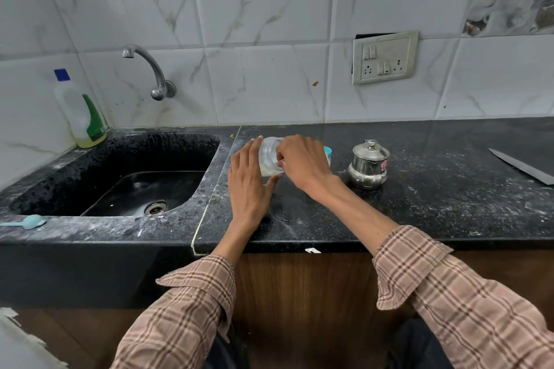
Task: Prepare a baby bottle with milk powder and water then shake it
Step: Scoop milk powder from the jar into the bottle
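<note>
A: On the black speckled desk [419, 204], just right of the sink [120, 177], what have the 2 hands got?

B: Both are on the clear baby bottle [270, 156]; it stands between them on the desk, with a pale whitish layer at its bottom.

A: How does the left hand [247, 180] lie?

B: Its fingers run nearly straight up the bottle's left side and the thumb reaches under the base on the near side; it cups the bottle more than it clamps it.

A: And the right hand [302, 165]?

B: Fingers curled over the bottle's upper right part, gripping it; the fingertips are hidden behind the bottle, so I cannot tell just what they pinch.

A: Anything behind that hand?

B: 1 teal cap [327, 151] peeks out just past the knuckles; whether it touches the bottle I cannot tell.

A: What else is on the desk?

B: 1 small steel lidded pot [369, 163] stands near, to the right of the hands; a knife blade [521, 165] lies well apart at the far right edge; white powder dusts the surface.

A: And by the sink?

B: 1 light blue scoop [28, 222] lies on its front rim; a dish soap bottle [81, 112] stands in the back left corner; a steel tap [150, 72] comes out of the tiled wall above the basin.
</note>
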